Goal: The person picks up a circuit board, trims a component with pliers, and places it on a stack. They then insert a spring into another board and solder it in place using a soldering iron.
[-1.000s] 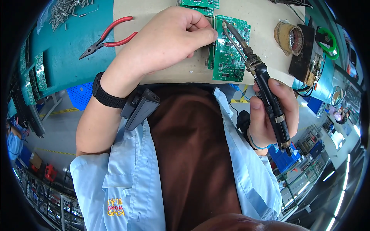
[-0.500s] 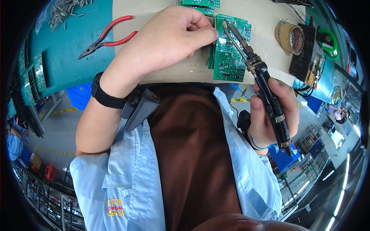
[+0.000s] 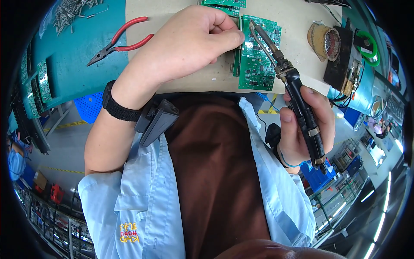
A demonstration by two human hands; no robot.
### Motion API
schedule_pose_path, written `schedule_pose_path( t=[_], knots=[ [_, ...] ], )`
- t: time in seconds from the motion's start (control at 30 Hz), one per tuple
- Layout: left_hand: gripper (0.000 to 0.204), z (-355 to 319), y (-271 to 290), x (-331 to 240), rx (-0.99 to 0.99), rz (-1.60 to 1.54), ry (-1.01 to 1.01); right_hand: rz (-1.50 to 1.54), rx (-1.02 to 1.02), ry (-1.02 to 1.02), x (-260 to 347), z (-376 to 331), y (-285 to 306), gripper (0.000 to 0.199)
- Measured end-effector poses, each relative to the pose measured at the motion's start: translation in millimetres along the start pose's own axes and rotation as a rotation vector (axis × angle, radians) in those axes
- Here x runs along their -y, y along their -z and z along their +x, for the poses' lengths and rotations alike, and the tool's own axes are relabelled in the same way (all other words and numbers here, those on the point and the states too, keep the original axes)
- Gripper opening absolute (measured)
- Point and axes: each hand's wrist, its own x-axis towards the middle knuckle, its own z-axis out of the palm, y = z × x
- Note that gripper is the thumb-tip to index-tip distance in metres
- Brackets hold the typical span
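My right hand [image 3: 308, 125] is wrapped round a black soldering iron [image 3: 297, 95] with a thin metal tube along its shaft. The iron slants up and to the left, its tip over the upper part of a green circuit board [image 3: 256, 71]. At that board's left edge, my left hand [image 3: 194, 45] is closed in a pinch, thumb and forefinger together. Whatever lies between those fingertips is too small or hidden to make out. From here I cannot tell whether the iron's tip touches the board.
Red-handled pliers [image 3: 114, 49] lie left of my left hand. Small metal parts [image 3: 71, 13] are heaped at the far left. More circuit boards [image 3: 224, 6] sit beyond my fingers. On the right are a round tan holder [image 3: 323, 41] and a green spool [image 3: 366, 47].
Hardly anything differs. The circuit board and the soldering iron's tip have shifted very slightly, while both hands keep their grip and place.
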Motion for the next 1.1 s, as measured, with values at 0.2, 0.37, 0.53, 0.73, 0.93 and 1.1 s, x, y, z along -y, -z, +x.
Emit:
schedule_pose_path(
  t=[0.2, 0.37, 0.53, 0.73, 0.93, 1.1],
  knots=[
    [0.022, 0.0, 0.9, 1.7, 0.003, 0.005, -0.019, 0.044, -0.036, -0.001, -2.6, -4.9, 3.8, 0.046],
    [0.022, -1.1, -0.5, 0.4, -0.006, 0.002, -0.016, 0.015, -0.048, 0.014, -2.5, -5.6, 5.1, 0.046],
    [0.022, -0.2, -0.1, 2.5, -0.007, -0.007, -0.014, 0.04, -0.057, 0.026, -4.7, -7.2, 5.1, 0.047],
    [0.022, 0.5, 0.5, 2.5, 0.007, -0.007, -0.017, 0.067, -0.077, 0.038, -5.1, -11.9, 7.5, 0.048],
    [0.019, 3.8, 6.8, -16.5, 0.093, 0.045, 0.091, 0.006, -0.014, 0.044, -0.3, -16.2, 16.5, 0.049],
    [0.026, 1.1, 2.8, -18.2, 0.037, -0.004, 0.046, 0.049, -0.029, 0.094, -2.6, -18.1, 19.0, 0.046]
  ],
)
